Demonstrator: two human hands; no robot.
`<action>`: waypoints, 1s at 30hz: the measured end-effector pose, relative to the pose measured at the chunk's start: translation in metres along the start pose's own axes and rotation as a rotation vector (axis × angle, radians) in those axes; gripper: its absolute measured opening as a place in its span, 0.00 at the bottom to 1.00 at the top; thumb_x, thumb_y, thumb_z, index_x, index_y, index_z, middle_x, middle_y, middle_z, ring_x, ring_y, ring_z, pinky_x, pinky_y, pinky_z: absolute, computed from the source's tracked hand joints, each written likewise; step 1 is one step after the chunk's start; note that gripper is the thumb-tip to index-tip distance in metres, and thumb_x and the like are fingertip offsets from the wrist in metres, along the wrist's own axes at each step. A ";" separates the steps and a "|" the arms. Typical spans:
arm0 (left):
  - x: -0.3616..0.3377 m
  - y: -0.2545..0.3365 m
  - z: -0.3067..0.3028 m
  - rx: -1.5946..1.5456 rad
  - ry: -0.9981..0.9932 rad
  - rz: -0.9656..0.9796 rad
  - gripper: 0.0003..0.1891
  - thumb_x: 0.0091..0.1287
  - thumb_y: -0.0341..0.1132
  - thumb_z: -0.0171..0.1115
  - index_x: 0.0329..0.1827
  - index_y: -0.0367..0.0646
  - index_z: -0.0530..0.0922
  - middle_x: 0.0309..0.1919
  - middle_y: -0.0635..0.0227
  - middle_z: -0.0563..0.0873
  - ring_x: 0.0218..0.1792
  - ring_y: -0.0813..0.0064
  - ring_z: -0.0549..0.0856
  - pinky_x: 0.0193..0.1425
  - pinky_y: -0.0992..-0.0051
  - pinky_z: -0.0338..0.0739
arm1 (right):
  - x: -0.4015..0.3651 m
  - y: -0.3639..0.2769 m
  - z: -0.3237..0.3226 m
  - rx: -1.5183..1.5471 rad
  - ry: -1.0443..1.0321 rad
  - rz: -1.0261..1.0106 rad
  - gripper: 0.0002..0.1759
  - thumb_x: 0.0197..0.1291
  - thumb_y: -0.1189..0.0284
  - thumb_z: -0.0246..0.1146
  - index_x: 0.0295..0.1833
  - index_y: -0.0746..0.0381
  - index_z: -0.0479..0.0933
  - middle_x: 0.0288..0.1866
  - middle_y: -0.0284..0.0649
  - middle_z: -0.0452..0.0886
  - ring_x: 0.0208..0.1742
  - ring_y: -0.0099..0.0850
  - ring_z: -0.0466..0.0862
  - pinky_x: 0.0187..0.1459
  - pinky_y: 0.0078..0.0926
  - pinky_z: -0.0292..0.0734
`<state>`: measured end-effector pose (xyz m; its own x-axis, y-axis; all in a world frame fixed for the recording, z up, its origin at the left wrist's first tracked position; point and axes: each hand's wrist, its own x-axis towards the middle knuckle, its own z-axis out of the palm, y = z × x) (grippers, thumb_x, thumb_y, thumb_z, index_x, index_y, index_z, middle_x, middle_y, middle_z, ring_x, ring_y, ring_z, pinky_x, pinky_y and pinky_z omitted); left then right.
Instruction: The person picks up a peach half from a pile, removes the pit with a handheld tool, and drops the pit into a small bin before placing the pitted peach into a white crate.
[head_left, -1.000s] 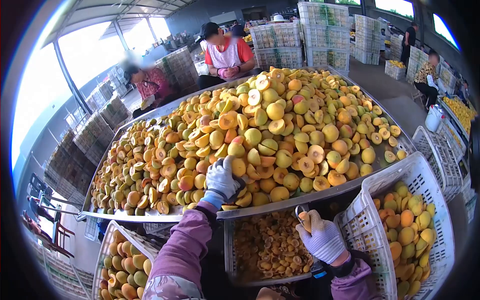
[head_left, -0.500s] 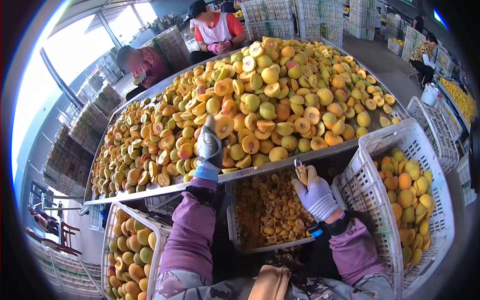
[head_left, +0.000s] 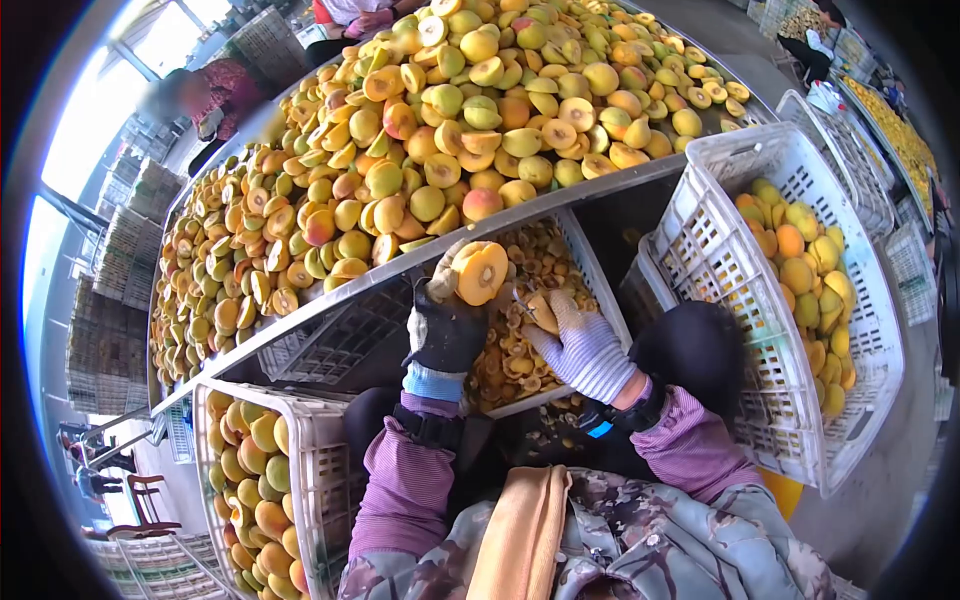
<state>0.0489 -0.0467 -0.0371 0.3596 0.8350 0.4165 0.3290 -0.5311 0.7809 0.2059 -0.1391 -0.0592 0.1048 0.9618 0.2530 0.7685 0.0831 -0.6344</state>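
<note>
My left hand [head_left: 446,325], in a dark-palmed work glove, grips a halved yellow peach [head_left: 481,273] with its cut face and pit area turned toward my right hand. Closed around the wooden handle of a small pitting tool [head_left: 541,312] is my right hand [head_left: 590,357], in a striped white glove. The tool's metal end points at the peach half, close to its lower right edge. Both hands hover over a crate of pits and scraps [head_left: 520,350], just in front of the metal table's edge [head_left: 400,265].
Halved peaches [head_left: 400,150] are heaped on the table. A white crate of peaches [head_left: 800,290] stands at my right, another crate [head_left: 270,480] at my left. Two people sit across the table, one in a dark red patterned top [head_left: 225,95]. Stacked crates [head_left: 115,330] line the left.
My left hand has drawn back from the heap with a peach half. My right hand has moved left toward it with the tool. The view has tilted down.
</note>
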 end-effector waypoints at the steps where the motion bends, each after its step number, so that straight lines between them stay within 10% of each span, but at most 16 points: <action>1: 0.000 0.003 0.000 -0.004 -0.008 -0.001 0.24 0.61 0.30 0.61 0.62 0.36 0.71 0.54 0.58 0.82 0.54 0.63 0.83 0.58 0.70 0.73 | -0.004 0.002 0.010 0.152 0.009 0.027 0.19 0.62 0.64 0.64 0.50 0.66 0.71 0.31 0.54 0.81 0.32 0.54 0.82 0.33 0.45 0.77; 4: 0.001 0.008 0.001 -0.785 -0.025 -0.241 0.25 0.63 0.30 0.58 0.64 0.36 0.70 0.57 0.62 0.82 0.59 0.70 0.80 0.64 0.71 0.69 | -0.003 -0.005 0.019 0.381 0.000 0.071 0.18 0.62 0.65 0.64 0.48 0.68 0.73 0.35 0.58 0.78 0.37 0.56 0.80 0.39 0.43 0.75; 8: -0.005 -0.010 0.010 -0.283 -0.169 -0.189 0.27 0.67 0.36 0.55 0.68 0.35 0.66 0.60 0.59 0.79 0.63 0.70 0.76 0.68 0.70 0.67 | 0.001 -0.010 0.014 0.325 0.028 0.031 0.22 0.63 0.64 0.63 0.53 0.70 0.71 0.32 0.58 0.79 0.34 0.56 0.80 0.36 0.45 0.75; 11: 0.000 -0.006 0.009 -1.388 -0.202 -0.552 0.32 0.66 0.41 0.60 0.70 0.37 0.62 0.63 0.56 0.73 0.60 0.58 0.77 0.65 0.62 0.73 | 0.004 -0.005 0.005 0.121 0.011 0.063 0.18 0.62 0.63 0.63 0.46 0.65 0.68 0.22 0.53 0.78 0.26 0.54 0.81 0.27 0.48 0.75; 19: -0.003 -0.013 0.021 -1.347 -0.100 -0.583 0.26 0.73 0.55 0.49 0.58 0.39 0.70 0.55 0.52 0.79 0.58 0.59 0.78 0.64 0.60 0.73 | 0.001 -0.006 0.004 -0.066 -0.024 0.042 0.18 0.62 0.62 0.62 0.47 0.64 0.68 0.22 0.51 0.78 0.24 0.52 0.81 0.26 0.47 0.76; 30: -0.008 -0.017 0.036 -1.298 -0.060 -0.528 0.18 0.70 0.45 0.59 0.54 0.43 0.71 0.54 0.55 0.80 0.55 0.62 0.80 0.60 0.65 0.77 | 0.002 -0.005 0.015 -0.072 -0.138 0.143 0.19 0.63 0.61 0.58 0.48 0.67 0.71 0.25 0.53 0.80 0.28 0.51 0.82 0.29 0.46 0.78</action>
<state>0.0718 -0.0493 -0.0703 0.4957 0.8670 -0.0519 -0.5839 0.3768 0.7191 0.1935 -0.1336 -0.0664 0.1326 0.9895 0.0582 0.7956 -0.0712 -0.6016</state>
